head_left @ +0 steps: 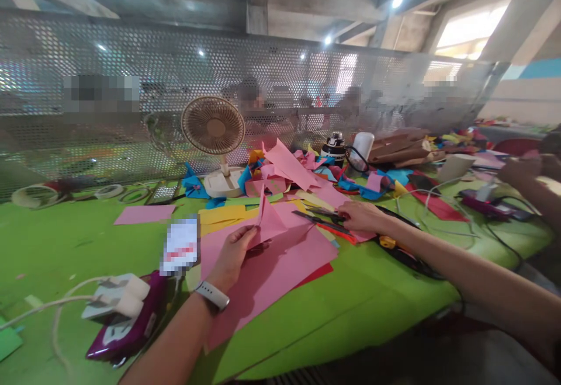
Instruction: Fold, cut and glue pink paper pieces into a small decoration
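Observation:
My left hand (234, 256), with a pale watch band (213, 295) at the wrist, is closed on a folded piece of pink paper (269, 221), which stands up from the fingers. Beneath it, a large pink sheet (263, 291) lies over other coloured sheets, with a red corner (315, 275) showing underneath. To the right, my right hand (363, 217) is closed around dark scissors (319, 220); the blades point left toward the pink paper without visibly touching it. The grip on the handles is partly hidden. An orange-red strip (339, 233) lies just below the scissors.
A small fan (213, 125) stands behind a heap of coloured paper (284, 169). A purple power strip (127, 321) with plugs and a phone (179, 245) lie left. Tape rolls (37, 196) sit along the back. Another person's arm (530, 180) reaches in at right.

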The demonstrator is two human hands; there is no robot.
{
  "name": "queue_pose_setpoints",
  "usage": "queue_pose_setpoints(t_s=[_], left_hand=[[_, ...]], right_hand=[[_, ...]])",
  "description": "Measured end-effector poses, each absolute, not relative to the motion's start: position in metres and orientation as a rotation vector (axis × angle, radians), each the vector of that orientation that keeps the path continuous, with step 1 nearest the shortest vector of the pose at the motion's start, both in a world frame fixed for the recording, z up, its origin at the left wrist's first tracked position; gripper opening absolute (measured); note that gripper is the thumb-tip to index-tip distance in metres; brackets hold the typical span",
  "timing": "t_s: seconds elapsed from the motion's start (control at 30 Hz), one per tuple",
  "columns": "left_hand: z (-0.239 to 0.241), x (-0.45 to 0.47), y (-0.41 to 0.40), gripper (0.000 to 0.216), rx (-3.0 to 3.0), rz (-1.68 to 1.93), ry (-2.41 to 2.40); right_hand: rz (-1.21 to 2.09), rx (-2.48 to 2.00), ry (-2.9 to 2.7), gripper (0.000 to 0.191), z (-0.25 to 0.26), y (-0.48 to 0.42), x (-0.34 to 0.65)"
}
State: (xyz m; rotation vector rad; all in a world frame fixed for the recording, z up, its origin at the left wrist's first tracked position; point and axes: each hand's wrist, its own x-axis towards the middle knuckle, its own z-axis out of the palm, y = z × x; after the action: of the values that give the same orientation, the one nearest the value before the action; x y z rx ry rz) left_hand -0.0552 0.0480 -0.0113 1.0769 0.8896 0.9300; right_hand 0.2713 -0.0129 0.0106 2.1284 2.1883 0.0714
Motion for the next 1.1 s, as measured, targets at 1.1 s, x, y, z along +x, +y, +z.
queue_pose_setpoints(t_s=[1.1], left_hand=[[-0.025, -0.056, 0.050, 0.023, 1.048, 0.945, 0.829]], right_hand=[[-1.245, 2.068, 2.042, 0.050, 0.014, 0.001, 0.296]])
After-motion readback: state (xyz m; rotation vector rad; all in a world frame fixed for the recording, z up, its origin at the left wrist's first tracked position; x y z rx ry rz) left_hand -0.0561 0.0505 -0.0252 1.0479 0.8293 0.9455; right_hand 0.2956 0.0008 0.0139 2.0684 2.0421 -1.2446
